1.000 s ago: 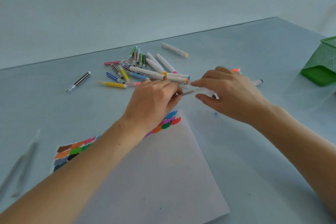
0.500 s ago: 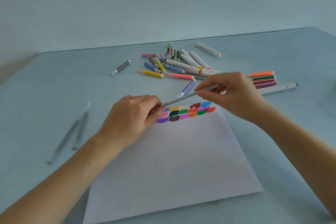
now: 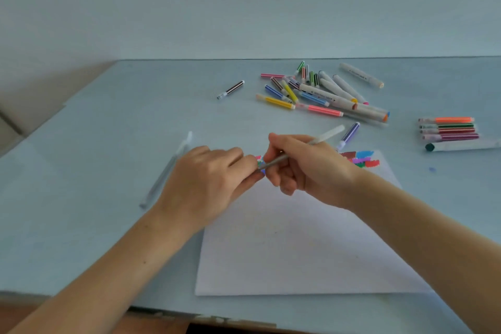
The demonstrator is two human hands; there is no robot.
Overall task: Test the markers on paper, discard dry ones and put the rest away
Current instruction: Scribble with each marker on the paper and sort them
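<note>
Head cam: both hands meet over the top edge of the paper (image 3: pixel 298 247). The right hand (image 3: pixel 306 168) is wrapped around a thin grey pen (image 3: pixel 324 139), which slants up to the right with its pale end sticking out past the knuckles. The left hand (image 3: pixel 214 179) has its fingertips pinched on the pen's lower end, right where the color swatches (image 3: pixel 362 158) start. A purple marker (image 3: pixel 349 134) lies just beside the pen's top end. The main pile (image 3: pixel 320 89) sits further back on the table (image 3: pixel 108 144), with one dark marker (image 3: pixel 231 89) apart to its left. A neat row of four (image 3: pixel 447 129) is off to the right, and two pale pens (image 3: pixel 168 171) lie left of the left hand.
</note>
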